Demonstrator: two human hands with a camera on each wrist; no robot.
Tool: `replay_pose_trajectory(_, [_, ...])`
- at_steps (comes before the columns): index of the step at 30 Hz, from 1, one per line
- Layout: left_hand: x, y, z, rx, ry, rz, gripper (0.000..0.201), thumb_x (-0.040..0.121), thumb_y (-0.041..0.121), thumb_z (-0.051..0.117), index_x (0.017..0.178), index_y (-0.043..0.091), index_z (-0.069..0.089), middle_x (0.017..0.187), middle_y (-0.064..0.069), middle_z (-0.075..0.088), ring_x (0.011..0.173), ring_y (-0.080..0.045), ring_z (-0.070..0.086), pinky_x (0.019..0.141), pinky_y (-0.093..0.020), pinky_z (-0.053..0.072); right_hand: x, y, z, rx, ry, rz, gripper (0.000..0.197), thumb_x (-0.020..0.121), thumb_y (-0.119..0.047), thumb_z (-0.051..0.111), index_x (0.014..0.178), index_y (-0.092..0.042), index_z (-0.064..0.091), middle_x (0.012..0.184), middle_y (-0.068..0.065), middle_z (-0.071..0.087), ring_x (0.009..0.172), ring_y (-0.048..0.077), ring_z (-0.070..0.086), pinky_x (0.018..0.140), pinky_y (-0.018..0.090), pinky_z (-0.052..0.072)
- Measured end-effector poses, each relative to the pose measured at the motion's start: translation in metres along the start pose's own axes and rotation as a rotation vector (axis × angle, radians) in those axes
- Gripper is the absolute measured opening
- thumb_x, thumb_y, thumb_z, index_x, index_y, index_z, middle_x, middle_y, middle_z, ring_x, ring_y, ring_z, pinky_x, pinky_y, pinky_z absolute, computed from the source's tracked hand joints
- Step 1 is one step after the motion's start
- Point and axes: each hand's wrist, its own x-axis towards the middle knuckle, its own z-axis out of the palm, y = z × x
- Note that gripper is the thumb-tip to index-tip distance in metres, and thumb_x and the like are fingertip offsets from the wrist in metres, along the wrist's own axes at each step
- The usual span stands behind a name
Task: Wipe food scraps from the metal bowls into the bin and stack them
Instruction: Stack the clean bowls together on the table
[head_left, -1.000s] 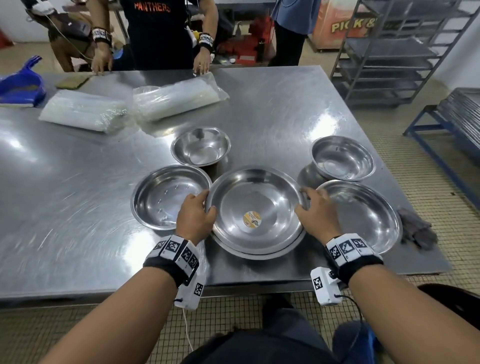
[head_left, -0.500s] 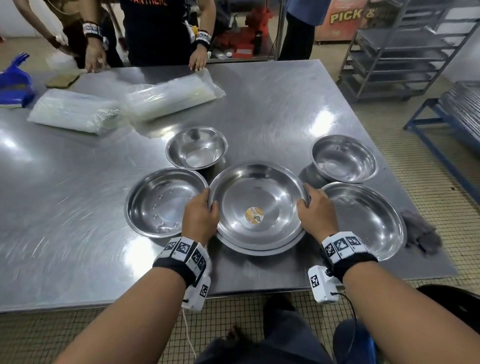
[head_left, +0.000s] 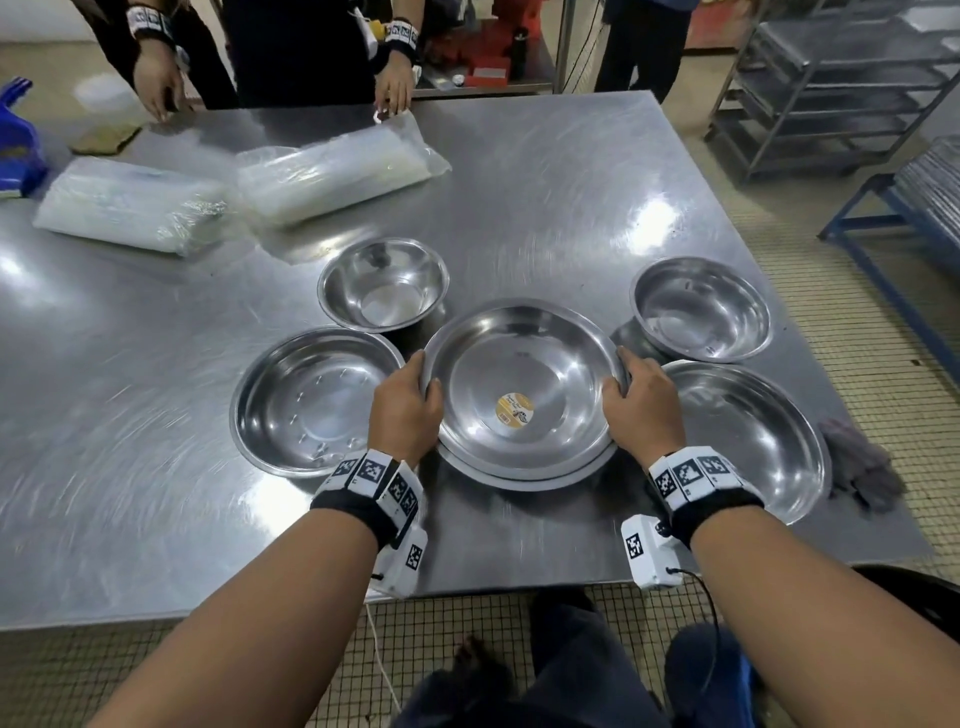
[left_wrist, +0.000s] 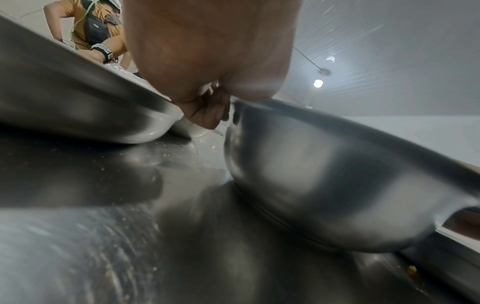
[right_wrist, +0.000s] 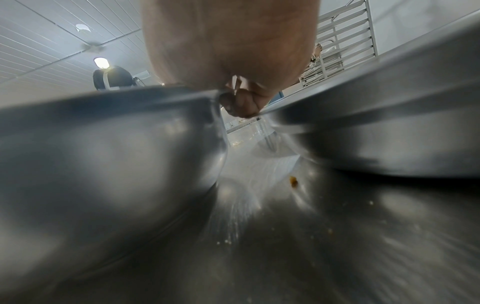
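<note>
A steel worktop fills the frame. At centre, a wide sticker-marked bowl now sits nested in a wider bowl, settled lower than a moment ago, so one stacking step looks done. Left hand and right hand pinch its opposite rims. Four unstacked bowls surround it.
</note>
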Motion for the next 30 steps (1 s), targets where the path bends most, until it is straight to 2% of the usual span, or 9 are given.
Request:
replay_pose_trajectory(4, [0.003,-0.005,0.003,-0.014,-0.012,-0.044,0.037,0.101,0.017,0.059,0.136,0.007,0.065,0.113,-0.016,0.075,0.103,-0.035,0.069,0.094,-0.044,0.056,0.001,0.001,0.002,-0.009,0.000,0.004,0.051,0.099,-0.017,0.054,0.148,-0.006,0.049,0.134,0.017,0.058,0.127,0.034,0.053,0.111,0.041,0.039])
replay_pose_trajectory(13, [0.001,0.001,0.001,-0.028,-0.003,-0.117,0.049,0.103,0.020,0.061,0.150,0.008,0.055,0.135,-0.016,0.069,0.122,-0.033,0.066,0.108,-0.042,0.051,0.000,-0.007,-0.003,-0.013,-0.041,0.028,0.051,0.099,-0.017,0.052,0.149,-0.007,0.047,0.139,0.016,0.055,0.131,0.032,0.050,0.112,0.039,0.038])
replay_pose_trajectory(16, [0.002,0.002,-0.002,0.019,-0.025,-0.117,0.048,0.102,0.022,0.062,0.148,0.009,0.057,0.133,-0.017,0.069,0.122,-0.035,0.064,0.107,-0.043,0.050,-0.001,-0.010,-0.011,-0.058,-0.085,0.036,0.050,0.100,-0.023,0.051,0.149,-0.010,0.048,0.141,0.016,0.053,0.131,0.032,0.049,0.111,0.040,0.037])
replay_pose_trajectory(19, [0.003,0.005,-0.007,0.128,-0.054,-0.127,0.051,0.100,0.030,0.063,0.147,0.011,0.057,0.127,-0.023,0.066,0.121,-0.041,0.060,0.103,-0.050,0.049,-0.002,-0.009,-0.024,-0.116,-0.109,0.040,0.048,0.102,-0.042,0.048,0.143,-0.017,0.055,0.143,0.013,0.050,0.129,0.033,0.051,0.108,0.045,0.042])
replay_pose_trajectory(22, [0.003,0.024,-0.013,0.183,0.028,-0.129,0.058,0.099,0.036,0.064,0.150,0.011,0.053,0.131,-0.026,0.060,0.128,-0.043,0.049,0.109,-0.054,0.043,0.002,0.002,-0.043,-0.095,-0.039,0.015,0.046,0.101,-0.048,0.048,0.133,-0.019,0.061,0.134,0.009,0.054,0.120,0.030,0.056,0.101,0.046,0.049])
replay_pose_trajectory(24, [-0.002,0.049,-0.014,0.142,0.095,-0.072,0.051,0.099,0.034,0.067,0.144,0.012,0.060,0.128,-0.022,0.060,0.124,-0.041,0.051,0.109,-0.054,0.045,0.004,0.011,-0.060,-0.070,0.010,-0.007,0.040,0.102,-0.046,0.048,0.125,-0.018,0.064,0.125,0.008,0.057,0.110,0.027,0.059,0.094,0.043,0.052])
replay_pose_trajectory(27, [-0.016,0.094,-0.003,0.037,0.135,0.098,0.033,0.097,0.028,0.067,0.126,0.011,0.070,0.111,-0.010,0.068,0.101,-0.027,0.062,0.093,-0.048,0.055,0.002,0.032,-0.088,-0.084,0.034,-0.020,0.031,0.103,-0.038,0.051,0.119,-0.016,0.066,0.118,0.006,0.058,0.104,0.024,0.058,0.086,0.035,0.047])
replay_pose_trajectory(30, [-0.045,0.146,0.021,-0.015,0.103,0.193,0.025,0.100,0.025,0.069,0.119,0.010,0.074,0.094,0.001,0.072,0.078,-0.012,0.061,0.074,-0.025,0.054,-0.004,0.063,-0.113,-0.092,0.077,-0.017,0.025,0.101,-0.032,0.054,0.114,-0.015,0.067,0.113,0.008,0.063,0.108,0.028,0.056,0.090,0.038,0.047])
